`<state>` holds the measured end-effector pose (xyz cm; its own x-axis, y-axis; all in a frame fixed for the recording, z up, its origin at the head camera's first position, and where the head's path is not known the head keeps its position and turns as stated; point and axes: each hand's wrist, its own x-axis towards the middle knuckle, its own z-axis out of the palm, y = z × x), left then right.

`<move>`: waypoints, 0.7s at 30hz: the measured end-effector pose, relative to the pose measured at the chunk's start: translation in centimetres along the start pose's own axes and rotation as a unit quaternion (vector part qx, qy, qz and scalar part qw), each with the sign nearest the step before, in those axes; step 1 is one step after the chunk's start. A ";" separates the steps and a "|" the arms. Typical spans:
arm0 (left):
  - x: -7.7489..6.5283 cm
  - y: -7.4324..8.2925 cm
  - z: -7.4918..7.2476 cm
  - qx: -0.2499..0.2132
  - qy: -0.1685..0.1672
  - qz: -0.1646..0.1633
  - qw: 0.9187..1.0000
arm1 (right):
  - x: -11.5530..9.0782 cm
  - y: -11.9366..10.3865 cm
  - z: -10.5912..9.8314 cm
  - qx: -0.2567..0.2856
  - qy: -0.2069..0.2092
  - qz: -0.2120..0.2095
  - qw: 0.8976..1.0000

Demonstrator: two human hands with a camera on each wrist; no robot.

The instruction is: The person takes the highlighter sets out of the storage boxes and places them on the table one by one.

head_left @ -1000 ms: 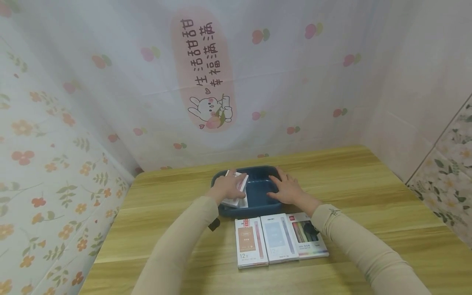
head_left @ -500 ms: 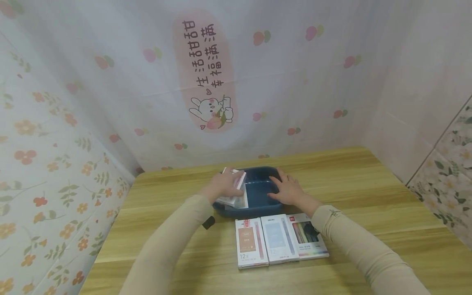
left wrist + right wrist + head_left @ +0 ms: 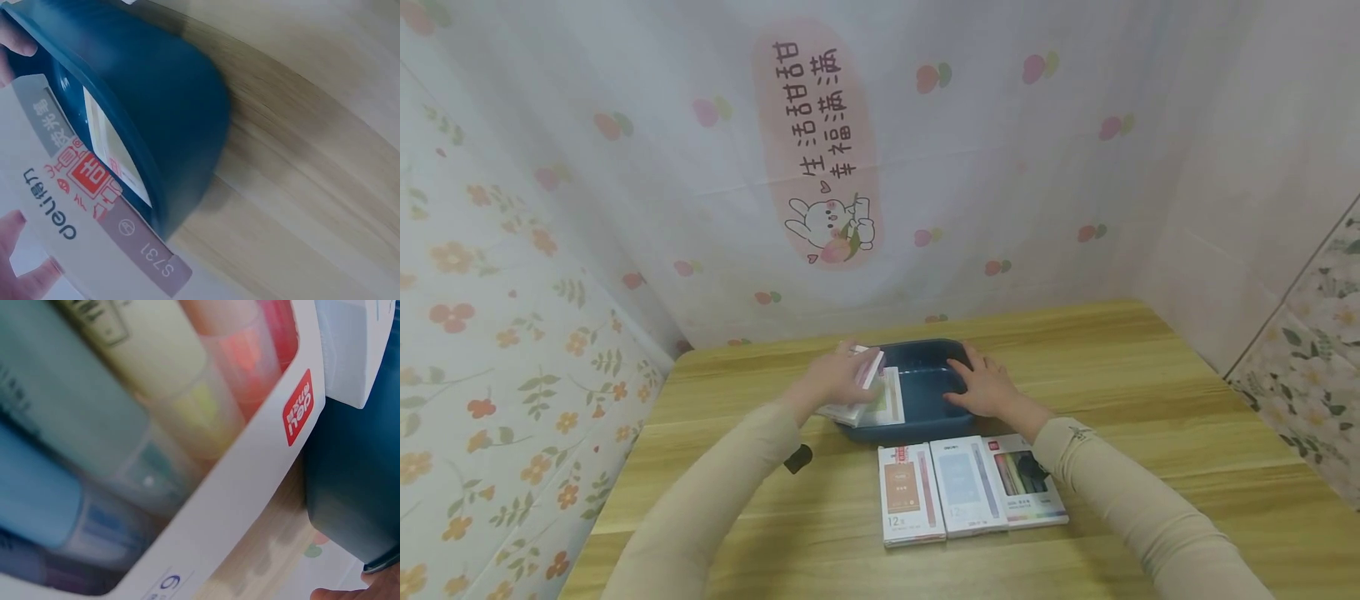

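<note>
My left hand [image 3: 831, 379] grips a white highlighter box [image 3: 56, 187] at the left rim of a dark blue plastic basin [image 3: 917, 429]. In the left wrist view, its end panel shows red print and "S731", and the box tilts over the rim. Another flat white box [image 3: 892, 398] lies inside the basin, partly covered by the held one. My right hand [image 3: 988, 390] holds the basin's right rim, thumb and index finger reaching over to the inside. The basin's right half shows its bare floor.
In front of the basin, a brown-panelled white box [image 3: 913, 496], a pale blue-panelled box [image 3: 966, 487] and a windowed highlighter box [image 3: 1022, 487] lie in a row on the wood-grain table [image 3: 715, 392]. A printed curtain [image 3: 1000, 167] hangs behind.
My left hand has moved left with the highlighter box, from over the basin's inside to its left rim, uncovering more of the box beneath. The right hand stays at the right rim.
</note>
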<state>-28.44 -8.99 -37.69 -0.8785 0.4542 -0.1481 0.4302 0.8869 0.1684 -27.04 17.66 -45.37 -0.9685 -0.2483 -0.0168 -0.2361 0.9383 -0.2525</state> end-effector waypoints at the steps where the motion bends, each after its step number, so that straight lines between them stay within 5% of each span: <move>1: -0.2 -0.2 -0.1 -0.006 0.002 -0.001 1.000 | 0.0 0.0 0.0 -0.001 0.000 -0.001 1.000; 21: -4.5 -4.6 0.2 -0.037 0.033 -0.017 0.999 | -0.1 0.0 -0.2 -0.005 -0.009 -0.013 1.000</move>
<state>-26.44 -15.08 -37.99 -0.9048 0.4160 -0.0911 0.3861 0.8916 0.2367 -26.97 17.73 -45.14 -0.9605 -0.2769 -0.0283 -0.2622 0.9340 -0.2426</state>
